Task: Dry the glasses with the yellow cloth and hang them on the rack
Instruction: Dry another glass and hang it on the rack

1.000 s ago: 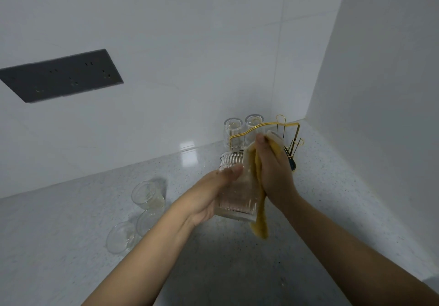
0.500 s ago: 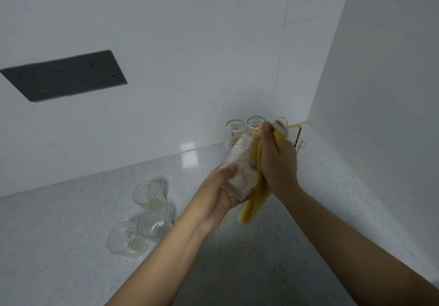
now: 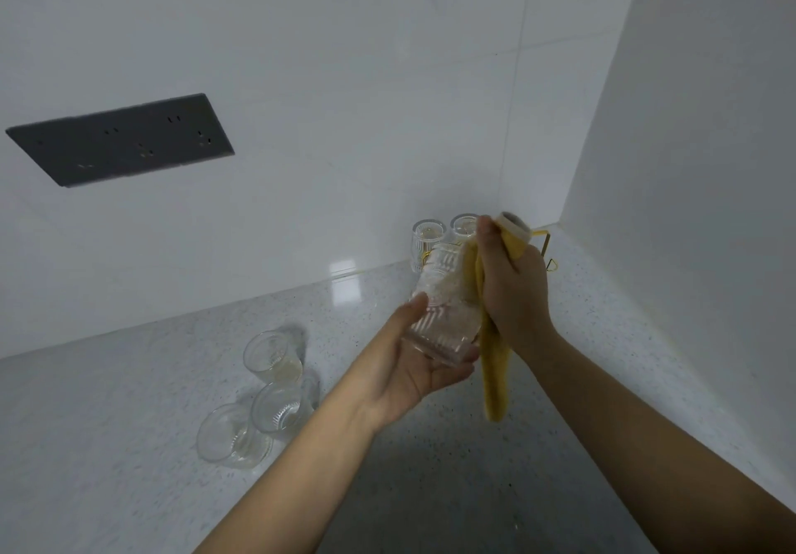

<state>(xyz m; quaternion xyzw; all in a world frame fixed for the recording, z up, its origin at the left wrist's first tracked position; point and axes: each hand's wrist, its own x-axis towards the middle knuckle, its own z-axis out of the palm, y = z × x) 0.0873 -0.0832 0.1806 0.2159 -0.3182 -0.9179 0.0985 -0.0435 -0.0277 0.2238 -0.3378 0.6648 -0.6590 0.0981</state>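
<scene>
The ribbed glass (image 3: 443,304) is up off the counter (image 3: 129,446), tilted, with its thick base low and toward the person and its mouth pointing up and away toward the corner. The left hand (image 3: 413,364) cups it from underneath, palm up, the base resting on the curled fingers and the thumb laid along the near side. The right hand (image 3: 512,291) is clamped round the yellow cloth (image 3: 495,364), pressing it against the right side of the glass; one end of the cloth pokes out above the thumb and the other hangs down loose below the wrist. Just behind the hands, in the corner, two more ribbed glasses (image 3: 428,237) sit upside down on the gold wire rack (image 3: 545,248), most of which is hidden by the right hand. Well to the left on the counter, three clear glasses (image 3: 275,411) lie clustered together, touching or nearly so. A dark socket panel (image 3: 120,140) is set in the white wall above them.
</scene>
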